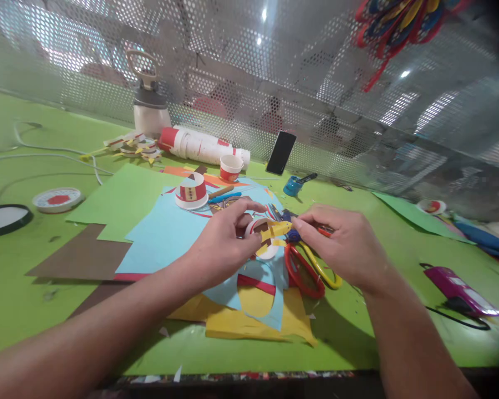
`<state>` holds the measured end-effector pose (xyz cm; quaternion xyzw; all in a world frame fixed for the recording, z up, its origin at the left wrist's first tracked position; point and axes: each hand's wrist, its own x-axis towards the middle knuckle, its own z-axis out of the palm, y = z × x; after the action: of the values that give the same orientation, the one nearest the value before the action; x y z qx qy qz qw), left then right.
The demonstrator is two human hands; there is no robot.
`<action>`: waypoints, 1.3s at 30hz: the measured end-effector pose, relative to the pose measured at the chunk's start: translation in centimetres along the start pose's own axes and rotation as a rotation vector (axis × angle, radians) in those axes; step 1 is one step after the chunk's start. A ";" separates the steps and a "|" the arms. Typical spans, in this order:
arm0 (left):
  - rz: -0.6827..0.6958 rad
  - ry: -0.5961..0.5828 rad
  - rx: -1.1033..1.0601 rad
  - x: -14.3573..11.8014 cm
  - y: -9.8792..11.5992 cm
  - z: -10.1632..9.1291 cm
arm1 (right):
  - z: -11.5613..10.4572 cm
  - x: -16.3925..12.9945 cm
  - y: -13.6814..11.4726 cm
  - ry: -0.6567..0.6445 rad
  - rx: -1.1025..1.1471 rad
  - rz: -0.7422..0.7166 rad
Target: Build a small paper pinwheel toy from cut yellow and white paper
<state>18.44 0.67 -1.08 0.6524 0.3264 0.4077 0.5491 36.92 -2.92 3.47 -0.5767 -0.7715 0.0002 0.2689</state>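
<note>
My left hand (224,244) grips a cut paper cup (263,239) with a white rim and dark band, held just above the table. My right hand (341,244) pinches a yellow paper piece (278,229) against that cup. Red and yellow scissors (311,269) lie on the table under my right hand. A decorated red and white paper cup (191,193) stands on the light blue paper sheet (162,238) beyond my left hand.
Green (120,199), brown (79,257) and yellow (249,321) paper sheets lie about the green table (16,299). Farther back are a stack of paper cups (199,147), a single cup (230,166), a phone (281,152), a blue glue pot (293,185) and a white jug (149,105). A purple glue gun (457,288) lies right.
</note>
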 end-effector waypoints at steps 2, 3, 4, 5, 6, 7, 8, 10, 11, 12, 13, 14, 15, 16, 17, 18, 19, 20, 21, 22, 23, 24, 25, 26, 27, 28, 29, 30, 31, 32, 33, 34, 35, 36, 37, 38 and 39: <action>-0.001 -0.001 -0.008 0.0 0.1 0.0 | 0.0 -0.1 -0.1 -0.002 0.010 -0.001; -0.006 0.000 -0.014 0.0 0.1 0.0 | 0.0 -0.1 -0.1 -0.002 0.016 -0.002; -0.012 0.003 -0.018 0.0 0.1 0.1 | 0.0 -0.1 -0.2 -0.002 0.021 -0.004; -0.016 0.007 -0.022 0.0 0.0 0.1 | 0.0 -0.2 -0.2 0.000 0.024 -0.005; -0.018 0.009 -0.028 0.0 0.0 0.1 | 0.0 -0.2 -0.2 0.001 0.026 -0.007; -0.021 0.008 -0.038 0.0 0.0 0.1 | 0.0 -0.2 -0.2 0.000 0.027 -0.008; -0.026 0.005 -0.049 0.1 0.0 0.1 | 0.0 -0.3 -0.2 -0.002 0.029 -0.008; -0.046 -0.001 -0.083 0.1 0.0 0.2 | 0.0 -0.3 -0.2 -0.003 0.032 -0.005; -0.064 -0.004 -0.104 0.1 0.1 0.2 | 0.1 -0.3 -0.1 -0.003 0.034 -0.004; -0.084 -0.006 -0.125 0.1 0.2 0.2 | 0.1 -0.3 -0.1 -0.003 0.035 -0.003; -0.104 -0.007 -0.144 0.1 0.3 0.2 | 0.1 -0.3 -0.1 -0.001 0.037 -0.002; -0.123 -0.006 -0.160 0.1 0.5 0.2 | 0.2 -0.3 -0.1 0.000 0.040 -0.003; -0.140 -0.005 -0.174 0.1 0.6 0.2 | 0.2 -0.2 -0.1 0.001 0.046 -0.005; -0.156 -0.005 -0.184 0.1 0.7 0.2 | 0.3 -0.2 -0.1 0.004 0.055 -0.006; -0.168 -0.005 -0.191 0.1 0.7 0.2 | 0.4 -0.2 -0.2 0.010 0.065 -0.006; -0.179 -0.006 -0.194 0.1 0.8 0.2 | 0.5 -0.1 -0.3 0.015 0.078 -0.006; -0.191 -0.007 -0.195 0.1 0.8 0.2 | 0.6 -0.1 -0.4 0.020 0.091 -0.007; -0.204 -0.007 -0.198 0.1 0.8 0.1 | 0.7 -0.1 -0.5 0.025 0.100 -0.008; -0.219 -0.011 -0.203 0.1 0.8 0.1 | 0.8 -0.1 -0.6 0.024 0.104 -0.007; -0.234 -0.015 -0.214 0.1 0.8 0.1 | 0.9 0.0 -0.6 0.020 0.104 -0.006; -0.248 -0.022 -0.230 0.1 0.8 0.0 | 0.9 0.0 -0.7 0.013 0.099 -0.005; -0.261 -0.029 -0.249 0.1 0.7 0.0 | 1.0 0.0 -0.7 0.003 0.093 -0.002; -0.271 -0.036 -0.265 0.2 0.7 0.0 | 1.0 0.0 -0.8 -0.008 0.086 0.000; -0.276 -0.040 -0.277 0.2 0.6 -0.1 | 0.9 0.0 -0.8 -0.019 0.083 0.003; -0.279 -0.044 -0.286 0.2 0.6 -0.1 | 0.9 0.1 -0.7 -0.029 0.084 0.006; -0.281 -0.048 -0.295 0.2 0.5 -0.1 | 0.9 0.1 -0.7 -0.037 0.085 0.011; -0.287 -0.053 -0.305 0.3 0.5 -0.1 | 0.8 0.1 -0.6 -0.044 0.088 0.016; -0.294 -0.060 -0.317 0.3 0.5 -0.2 | 0.8 0.2 -0.6 -0.047 0.092 0.022; -0.302 -0.063 -0.329 0.3 0.5 -0.2 | 0.8 0.2 -0.5 -0.045 0.096 0.027; -0.312 -0.061 -0.341 0.3 0.6 -0.2 | 0.7 0.2 -0.4 -0.039 0.099 0.031; -0.326 -0.056 -0.347 0.3 0.6 -0.2 | 0.7 0.2 -0.3 -0.030 0.100 0.033; -0.343 -0.049 -0.347 0.3 0.7 -0.2 | 0.7 0.3 -0.2 -0.021 0.102 0.035; -0.357 -0.043 -0.345 0.3 0.7 -0.2 | 0.7 0.3 -0.2 -0.018 0.103 0.039; -0.369 -0.039 -0.342 0.3 0.8 -0.2 | 0.7 0.3 -0.2 -0.022 0.103 0.045; -0.377 -0.039 -0.337 0.3 0.8 -0.2 | 0.7 0.3 -0.2 -0.031 0.103 0.052; -0.382 -0.041 -0.333 0.3 0.8 -0.2 | 0.7 0.3 -0.3 -0.047 0.103 0.059; -0.383 -0.041 -0.329 0.3 0.7 -0.1 | 0.7 0.3 -0.5 -0.067 0.103 0.066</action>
<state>18.42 0.83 -0.31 0.4889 0.3621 0.3305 0.7216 36.18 -2.63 3.12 -0.5867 -0.7597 0.0682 0.2721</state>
